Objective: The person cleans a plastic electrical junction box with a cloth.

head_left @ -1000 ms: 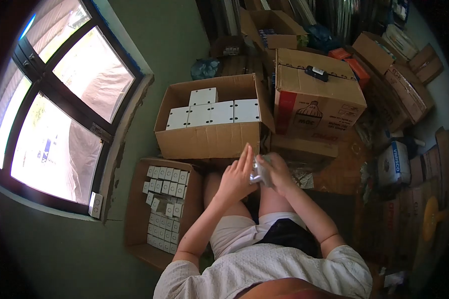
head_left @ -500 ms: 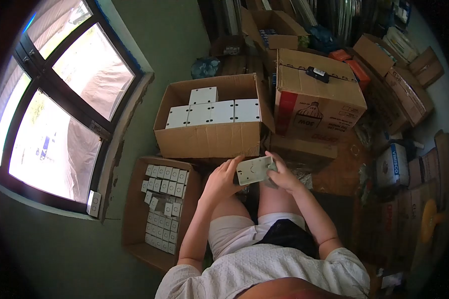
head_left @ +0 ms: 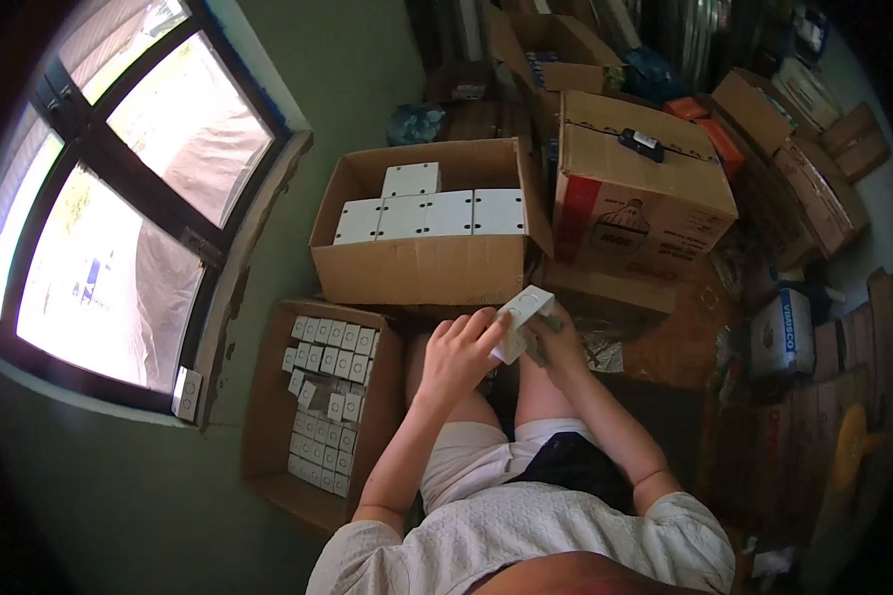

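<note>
White, oblong, smooth-faced box (head_left: 528,306) lay over the thighs (head_left: 539,399), between both hands, long axis slanting forward-right. Left hand (head_left: 456,352) pinched its left side; right hand (head_left: 563,349) close at right, hold unclear.

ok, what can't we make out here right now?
Right hand: fingertips hidden behind the held white box, head view.
Centre carton: floor hidden by its white boxes, head view.
Black device: label too small to read, head view.
Yellow object: too dim to identify, head view.
</note>
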